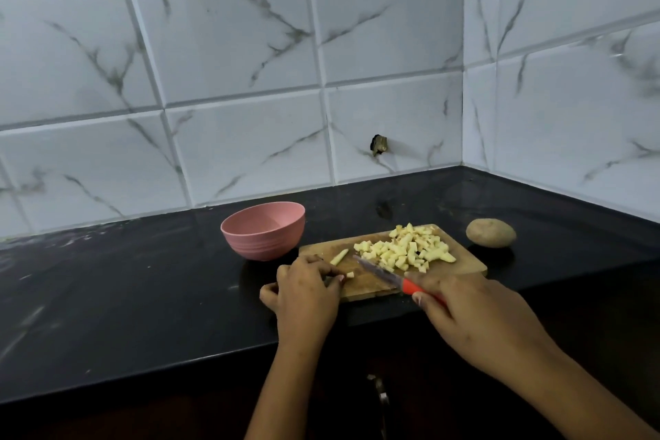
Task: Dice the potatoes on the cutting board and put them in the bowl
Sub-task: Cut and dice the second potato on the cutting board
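Both hands work at the near edge of the cutting board (368,291). The left hand (305,291) arches knuckles-up over the board's near-left corner, fingers curled under. Its tips sit just beside a small cube (350,274); whether they pinch a piece I cannot tell. The tucked fingers probably keep the tips clear of the edge.

The right hand (475,318) grips the orange handle of the knife (389,279), wrist angled inward. The blade slants across the board toward the left hand, likely ready for the next cut.

Just past the left fingertips lies an uncut potato strip (339,256). Beyond the blade, the diced pile (405,250) is heaped, apparently pushed aside to clear cutting room.

Farther left stands the pink bowl (262,243), touching the board's far-left corner for an easy transfer; no pieces show inside. Beyond the right hand, off the board, a whole potato (491,232) waits.
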A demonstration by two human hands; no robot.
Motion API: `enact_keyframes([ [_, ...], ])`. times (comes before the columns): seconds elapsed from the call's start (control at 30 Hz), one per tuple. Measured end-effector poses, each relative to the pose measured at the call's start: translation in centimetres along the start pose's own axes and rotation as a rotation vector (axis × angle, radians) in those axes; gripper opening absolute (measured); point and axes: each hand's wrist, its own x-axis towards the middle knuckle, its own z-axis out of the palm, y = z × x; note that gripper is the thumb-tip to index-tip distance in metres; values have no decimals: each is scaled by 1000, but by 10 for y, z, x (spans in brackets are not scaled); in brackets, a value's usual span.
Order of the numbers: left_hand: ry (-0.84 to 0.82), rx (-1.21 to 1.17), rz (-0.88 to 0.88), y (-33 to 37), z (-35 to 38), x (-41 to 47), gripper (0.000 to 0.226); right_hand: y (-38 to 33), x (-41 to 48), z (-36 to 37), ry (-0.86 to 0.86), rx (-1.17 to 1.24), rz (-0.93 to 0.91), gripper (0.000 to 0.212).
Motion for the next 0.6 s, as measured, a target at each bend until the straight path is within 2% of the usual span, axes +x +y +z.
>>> enact_keyframes([
  [0.2, -198, -47, -38, 11, -1, 8, 29, 5, -4, 0, -44, 96, 36, 40],
  [0.27, -175, -93, -80, 12, -5, 16, 34, 6, -6, -2, -42, 114, 48, 41],
  [0.37, -77, -39, -88, 11, -8, 28, 36, 4, -7, -5, -81, 113, 34, 41],
  [0.53, -119, 8, -81, 6, 6, 33, 24, 6, 4, 1, -64, -59, 30, 36],
  [0.6, -93, 8, -57, 5, 7, 33, 21, 7, 9, 4, -54, -50, 44, 37],
])
